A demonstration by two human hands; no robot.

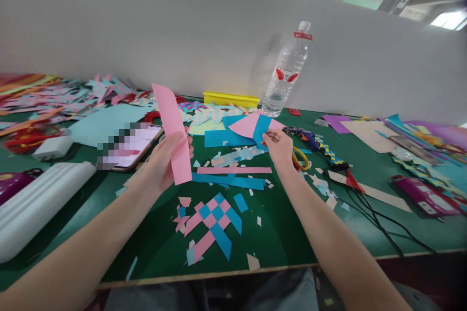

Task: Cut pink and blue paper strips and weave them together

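My left hand (166, 158) is closed on a wide pink paper strip (168, 112), held upright with its top curling back. At the right, my right hand (279, 146) pinches a blue paper piece (261, 129) that lies across a pink paper piece (241, 126). Between my hands a narrow pink strip (233, 170) rests above some blue strips (244, 183) on the table. Nearer to me lies a woven pink and blue paper fish (213, 216). Yellow-handled scissors (301, 159) sit just beside my right wrist, partly hidden by it.
A plastic bottle (286, 75) stands by the grey partition (146, 24). On the left are a phone (131, 148), a long white case (47, 204) and heaped paper strips (73, 95). Cords (375, 218) and a purple glue-like packet (425, 197) lie at right. Paper scraps litter the green table (277, 243).
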